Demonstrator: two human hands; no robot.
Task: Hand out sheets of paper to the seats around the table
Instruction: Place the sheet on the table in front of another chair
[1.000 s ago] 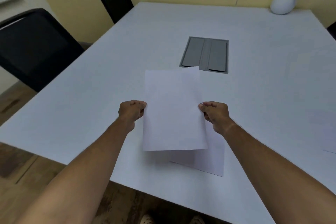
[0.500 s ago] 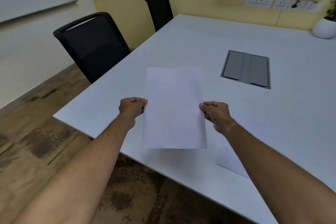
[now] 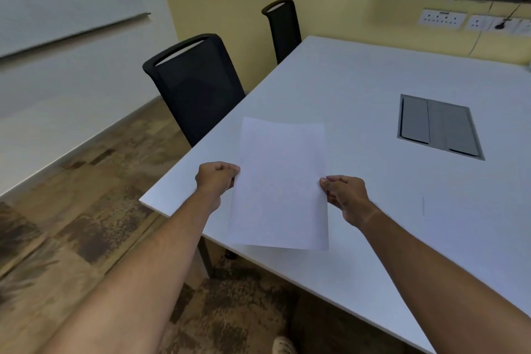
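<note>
A sheet (image 3: 280, 184) is pinched by left hand (image 3: 216, 178) and right hand (image 3: 344, 195) above the tabletop (image 3: 359, 89); placement before the near chair (image 3: 195, 86) seems called for.

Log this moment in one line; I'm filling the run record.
left hand: gripping sheet | right hand: gripping sheet | sheet: held above table corner | nearest chair: unserved

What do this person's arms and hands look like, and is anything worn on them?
Both forearms are bare right up to the edge of the picture: no sleeves show. The left hand and right hand wear no gloves, and no rings, watch or bracelet can be made out. Fine hair shows on the forearms. No markings are visible.
</note>
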